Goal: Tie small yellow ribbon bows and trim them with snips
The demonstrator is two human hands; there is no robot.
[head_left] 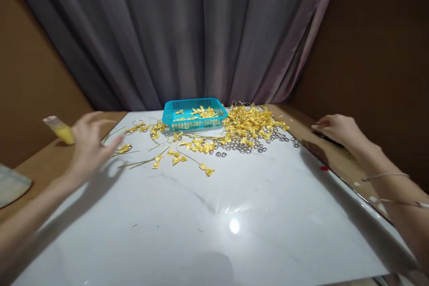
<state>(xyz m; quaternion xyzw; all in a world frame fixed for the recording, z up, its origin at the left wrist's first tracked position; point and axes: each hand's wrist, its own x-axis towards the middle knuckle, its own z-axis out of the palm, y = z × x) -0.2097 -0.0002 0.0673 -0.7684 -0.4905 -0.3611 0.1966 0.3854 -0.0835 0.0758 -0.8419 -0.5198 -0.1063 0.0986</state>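
Note:
My left hand hovers above the left edge of the white board with its fingers spread and nothing in them. Just beyond it, to the left, a small bottle with yellow contents and a pale top leans at a tilt. Over the right side my right hand has its fingers closed together, at a dark thin thing that I cannot make out. Small yellow ribbon bows with thin stems lie across the board's far half. Silvery round pieces are scattered by the bow pile.
A blue basket holding several yellow bows stands at the back of the white board. A large heap of bows sits to its right. Behind hangs a grey curtain. A red spot marks the right edge.

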